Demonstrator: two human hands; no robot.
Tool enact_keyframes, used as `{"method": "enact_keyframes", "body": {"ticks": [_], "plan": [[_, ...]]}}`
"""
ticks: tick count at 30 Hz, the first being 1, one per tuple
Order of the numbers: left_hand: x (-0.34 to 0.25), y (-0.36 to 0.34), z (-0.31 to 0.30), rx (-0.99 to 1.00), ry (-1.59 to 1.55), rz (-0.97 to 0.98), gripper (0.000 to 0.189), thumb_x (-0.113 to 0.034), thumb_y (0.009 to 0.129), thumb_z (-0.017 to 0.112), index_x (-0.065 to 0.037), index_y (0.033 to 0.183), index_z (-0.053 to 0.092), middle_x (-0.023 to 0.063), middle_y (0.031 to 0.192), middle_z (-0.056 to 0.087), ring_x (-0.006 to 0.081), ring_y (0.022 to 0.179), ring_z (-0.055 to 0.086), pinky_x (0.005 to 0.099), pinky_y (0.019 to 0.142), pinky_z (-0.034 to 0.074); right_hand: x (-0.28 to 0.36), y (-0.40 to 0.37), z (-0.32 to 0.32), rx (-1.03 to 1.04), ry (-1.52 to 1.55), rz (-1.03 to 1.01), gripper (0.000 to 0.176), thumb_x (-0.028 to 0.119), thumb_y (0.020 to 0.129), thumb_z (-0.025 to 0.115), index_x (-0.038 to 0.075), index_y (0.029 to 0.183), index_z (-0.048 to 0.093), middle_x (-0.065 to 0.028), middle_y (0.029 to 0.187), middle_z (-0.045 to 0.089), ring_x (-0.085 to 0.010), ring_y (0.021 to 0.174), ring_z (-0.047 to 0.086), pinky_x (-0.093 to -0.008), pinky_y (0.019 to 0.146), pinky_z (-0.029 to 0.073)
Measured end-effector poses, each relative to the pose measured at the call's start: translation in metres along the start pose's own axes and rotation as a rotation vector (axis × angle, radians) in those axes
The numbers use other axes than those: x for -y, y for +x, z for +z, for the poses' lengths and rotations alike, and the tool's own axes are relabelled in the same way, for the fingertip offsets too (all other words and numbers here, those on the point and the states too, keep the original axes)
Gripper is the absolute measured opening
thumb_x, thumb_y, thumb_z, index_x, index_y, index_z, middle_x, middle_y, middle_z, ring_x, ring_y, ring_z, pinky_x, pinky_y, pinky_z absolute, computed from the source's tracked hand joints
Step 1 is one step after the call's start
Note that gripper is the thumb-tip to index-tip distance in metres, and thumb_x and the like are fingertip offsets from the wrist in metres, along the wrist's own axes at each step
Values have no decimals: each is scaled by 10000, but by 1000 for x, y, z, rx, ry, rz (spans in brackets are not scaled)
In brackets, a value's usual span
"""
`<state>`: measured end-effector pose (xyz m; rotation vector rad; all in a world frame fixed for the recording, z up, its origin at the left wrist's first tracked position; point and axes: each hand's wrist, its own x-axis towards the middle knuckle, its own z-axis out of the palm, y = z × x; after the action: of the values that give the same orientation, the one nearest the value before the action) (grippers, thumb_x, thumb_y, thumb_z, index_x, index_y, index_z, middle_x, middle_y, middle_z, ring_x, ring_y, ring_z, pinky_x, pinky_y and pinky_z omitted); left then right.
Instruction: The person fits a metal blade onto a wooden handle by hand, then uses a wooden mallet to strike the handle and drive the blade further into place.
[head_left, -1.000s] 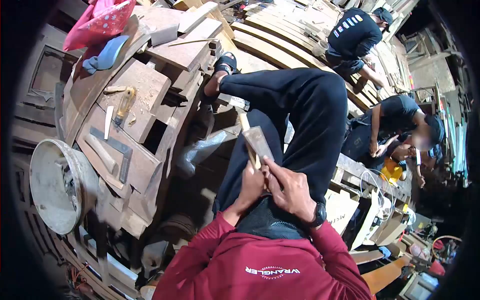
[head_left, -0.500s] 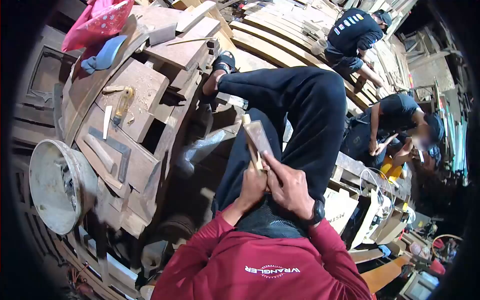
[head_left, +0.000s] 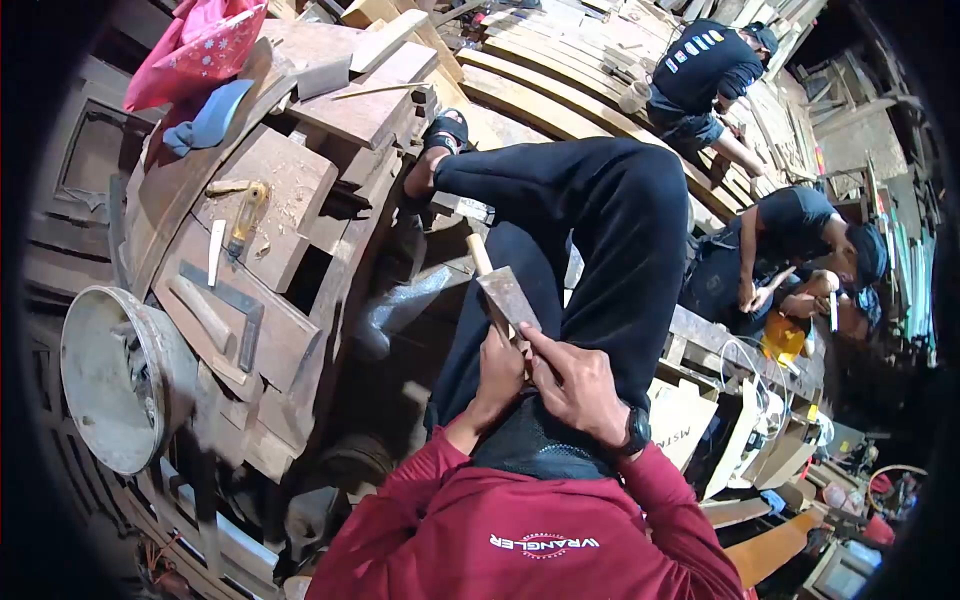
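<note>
Over my lap, my left hand is closed round the lower part of a pale thin wooden stick, whose far end sticks out beyond the hands. A flat, grey-brown, blade-like piece lies across the stick and hides its middle. My right hand grips the near end of this flat piece, with the index finger stretched along it. Both hands are close together, and what lies between the fingers is partly hidden.
At left, a wooden bench carries a yellow-handled tool, a metal square and wood shavings. A white bucket stands beside it. Two people work at the right, among stacked planks.
The flat piece has shifted slightly toward my body, and more of the stick's far end shows. The stick's tip has moved a little left and down.
</note>
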<state>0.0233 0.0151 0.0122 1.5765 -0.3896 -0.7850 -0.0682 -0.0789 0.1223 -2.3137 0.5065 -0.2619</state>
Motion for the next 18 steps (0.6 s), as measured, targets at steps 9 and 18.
{"method": "enact_keyframes", "body": {"ticks": [9, 18], "plan": [[-1, 0, 2, -14, -146, -72, 307, -193, 976, 622, 46, 1153, 548, 133, 860, 677, 202, 746, 670, 373, 647, 534, 1, 2, -5, 30, -15, 4, 471, 40, 913, 629, 38, 1384, 617, -221, 870, 718, -358, 712, 708, -401, 654, 563], [5, 1, 3, 14, -63, -122, 358, -188, 978, 621, 3, 1260, 510, 222, 1033, 691, 373, 900, 720, 433, 728, 547, -5, 5, -3, -19, -30, -70, 541, 99, 899, 668, 71, 1432, 585, -177, 834, 715, -306, 666, 700, -391, 610, 555]]}}
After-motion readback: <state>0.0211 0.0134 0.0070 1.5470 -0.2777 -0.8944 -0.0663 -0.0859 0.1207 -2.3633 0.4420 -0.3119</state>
